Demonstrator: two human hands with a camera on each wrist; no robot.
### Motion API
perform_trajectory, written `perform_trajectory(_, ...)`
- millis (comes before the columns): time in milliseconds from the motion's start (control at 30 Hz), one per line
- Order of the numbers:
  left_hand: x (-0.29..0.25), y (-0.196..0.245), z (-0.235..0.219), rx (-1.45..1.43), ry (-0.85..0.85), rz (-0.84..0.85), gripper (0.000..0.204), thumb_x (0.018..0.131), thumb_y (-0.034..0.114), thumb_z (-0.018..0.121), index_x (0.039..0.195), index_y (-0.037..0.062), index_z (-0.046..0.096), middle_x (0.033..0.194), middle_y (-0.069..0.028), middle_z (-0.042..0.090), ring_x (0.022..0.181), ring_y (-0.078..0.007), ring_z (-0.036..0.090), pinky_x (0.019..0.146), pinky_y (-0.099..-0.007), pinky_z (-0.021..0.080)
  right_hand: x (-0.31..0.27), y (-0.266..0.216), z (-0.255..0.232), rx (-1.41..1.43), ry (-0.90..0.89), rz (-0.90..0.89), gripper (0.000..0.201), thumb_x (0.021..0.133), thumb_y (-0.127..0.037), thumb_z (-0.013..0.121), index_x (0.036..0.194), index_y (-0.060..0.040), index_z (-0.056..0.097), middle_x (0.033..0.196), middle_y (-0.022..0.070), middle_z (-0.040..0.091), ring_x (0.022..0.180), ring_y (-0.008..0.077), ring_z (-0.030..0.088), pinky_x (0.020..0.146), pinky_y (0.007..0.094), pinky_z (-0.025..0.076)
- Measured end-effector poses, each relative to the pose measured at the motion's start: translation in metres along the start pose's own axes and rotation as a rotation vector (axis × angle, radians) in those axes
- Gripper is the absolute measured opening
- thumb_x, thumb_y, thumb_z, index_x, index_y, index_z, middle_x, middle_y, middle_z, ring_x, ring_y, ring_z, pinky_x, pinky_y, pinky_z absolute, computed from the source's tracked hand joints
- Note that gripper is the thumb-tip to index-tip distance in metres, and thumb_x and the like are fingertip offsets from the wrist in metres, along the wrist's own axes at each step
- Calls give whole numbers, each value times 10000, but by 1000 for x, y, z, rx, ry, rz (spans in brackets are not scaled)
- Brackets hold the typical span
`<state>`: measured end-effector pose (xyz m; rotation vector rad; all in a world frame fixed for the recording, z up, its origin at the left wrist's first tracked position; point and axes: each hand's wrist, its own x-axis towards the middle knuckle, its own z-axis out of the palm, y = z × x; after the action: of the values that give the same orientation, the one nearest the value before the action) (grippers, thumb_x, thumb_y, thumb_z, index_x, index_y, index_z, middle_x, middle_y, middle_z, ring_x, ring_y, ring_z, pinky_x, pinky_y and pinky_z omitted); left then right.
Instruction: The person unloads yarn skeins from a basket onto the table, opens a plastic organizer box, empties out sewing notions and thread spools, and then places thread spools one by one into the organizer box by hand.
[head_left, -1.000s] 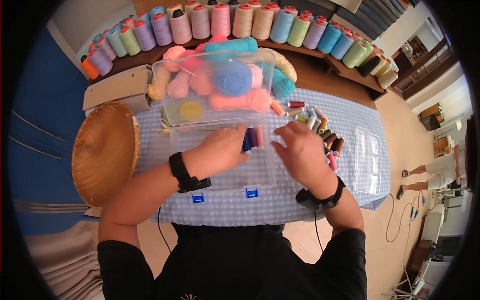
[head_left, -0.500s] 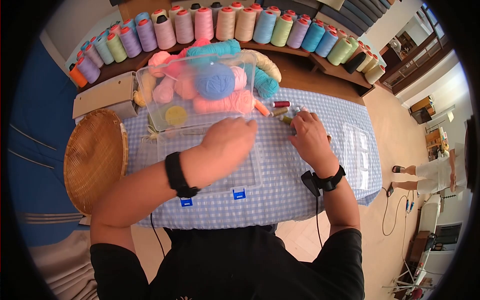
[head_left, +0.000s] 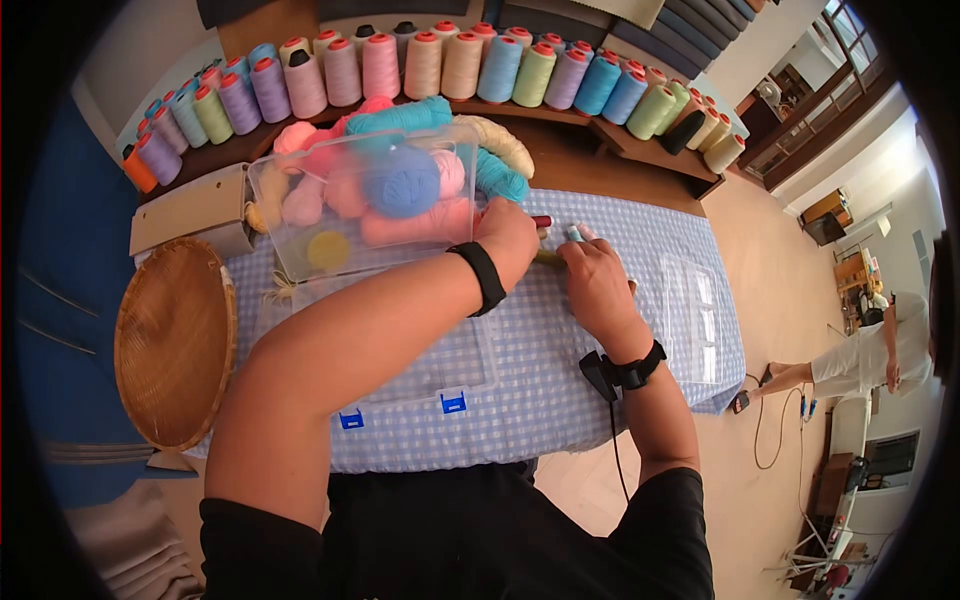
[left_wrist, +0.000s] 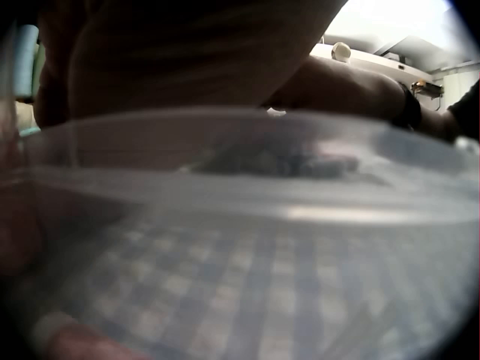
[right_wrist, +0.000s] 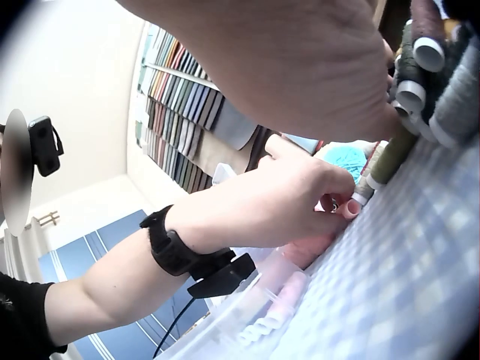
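A clear plastic organiser box [head_left: 470,360] with blue latches lay nearest on the checked bench [head_left: 560,400]. Beyond it, at 12 o'clock, the left hand [head_left: 508,232] reached across, its fingers [right_wrist: 341,196] curled to pinch a small pink thread spool [right_wrist: 351,208]. Just at its 3 o'clock, the right hand [head_left: 592,278] rested over the heap of small spools [right_wrist: 420,82]; whether its fingers gripped one could not be told. Farthest, large thread cones [head_left: 460,65] lined the shelf.

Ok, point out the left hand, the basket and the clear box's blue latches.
left hand [head_left: 508,232], head view, back of the hand.
basket [head_left: 175,345], head view, woven middle.
blue latches [head_left: 453,403], head view, right latch.
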<state>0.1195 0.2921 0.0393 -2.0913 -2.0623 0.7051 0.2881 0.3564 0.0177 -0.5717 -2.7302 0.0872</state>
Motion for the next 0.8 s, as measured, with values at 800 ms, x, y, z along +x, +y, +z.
perform_trajectory(800, -190, -52, 56, -1015, 95, -195, 314, 916, 121, 634, 1140, -10, 457, 914, -272, 674, 908, -478, 666, 773, -541, 521, 36, -138, -8, 526, -155, -351, 215, 819, -29, 695, 1017, -5, 616, 966, 198, 617, 825, 405, 655, 724, 475, 554)
